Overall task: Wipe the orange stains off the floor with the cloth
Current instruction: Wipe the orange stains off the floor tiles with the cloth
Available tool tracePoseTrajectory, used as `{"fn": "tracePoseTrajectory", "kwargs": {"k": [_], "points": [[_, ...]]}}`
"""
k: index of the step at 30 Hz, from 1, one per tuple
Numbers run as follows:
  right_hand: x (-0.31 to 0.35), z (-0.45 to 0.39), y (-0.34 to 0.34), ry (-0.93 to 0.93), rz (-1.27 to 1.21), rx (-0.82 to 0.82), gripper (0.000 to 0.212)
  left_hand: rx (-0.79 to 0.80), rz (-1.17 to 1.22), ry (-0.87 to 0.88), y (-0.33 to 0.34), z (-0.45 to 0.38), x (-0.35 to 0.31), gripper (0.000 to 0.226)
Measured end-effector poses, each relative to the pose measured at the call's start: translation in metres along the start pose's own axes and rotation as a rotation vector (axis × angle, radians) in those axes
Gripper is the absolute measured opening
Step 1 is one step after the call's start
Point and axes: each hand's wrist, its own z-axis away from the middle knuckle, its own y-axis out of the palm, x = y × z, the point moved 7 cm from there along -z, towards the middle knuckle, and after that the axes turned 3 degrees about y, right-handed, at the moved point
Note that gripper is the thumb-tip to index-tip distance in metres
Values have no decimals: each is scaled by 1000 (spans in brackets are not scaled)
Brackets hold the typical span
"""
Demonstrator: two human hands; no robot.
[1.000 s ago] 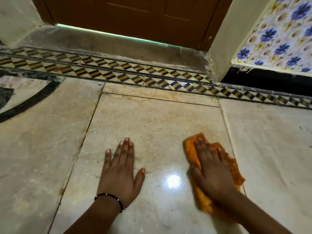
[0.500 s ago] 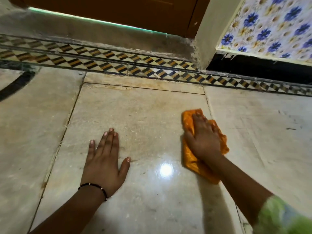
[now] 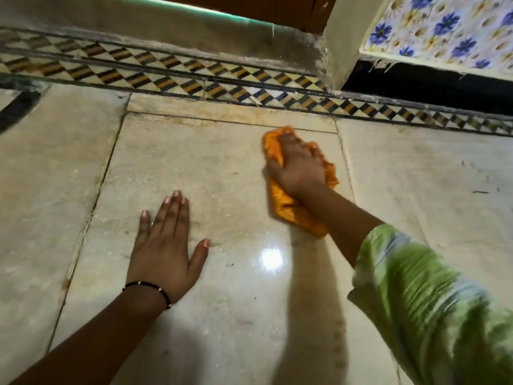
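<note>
Orange stains (image 3: 233,118) show as faint rusty streaks on the floor (image 3: 194,168), just beyond the fingertips of the right hand (image 3: 298,166), along the joint before the patterned border strip (image 3: 177,79). That hand lies on the cloth (image 3: 280,195), fingers spread and curved over its crumpled far end, pressing it to the marble; the rest of the cloth trails back under the wrist. The left hand (image 3: 166,245) rests flat on the floor, fingers straight and holding nothing, well to the left of the cloth, apparently as a brace. Between the two hands the slab looks pale and glossy, so that part seems largely done. The discolouring ahead of the cloth is left, though through the blur I cannot say how much is stain and how much is grain.
</note>
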Motion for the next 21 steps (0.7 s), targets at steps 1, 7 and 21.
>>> {"fn": "tracePoseTrajectory", "kwargs": {"k": [1, 7, 21], "points": [[-23, 4, -5, 44, -12, -22, 74, -4, -1, -2, -2, -2, -1, 79], [-61, 122, 13, 142, 10, -69, 81, -16, 18, -17, -1, -2, -3, 79], [-102, 47, -10, 159, -54, -92, 71, -2, 29, -18, -4, -3, -3, 80]]}}
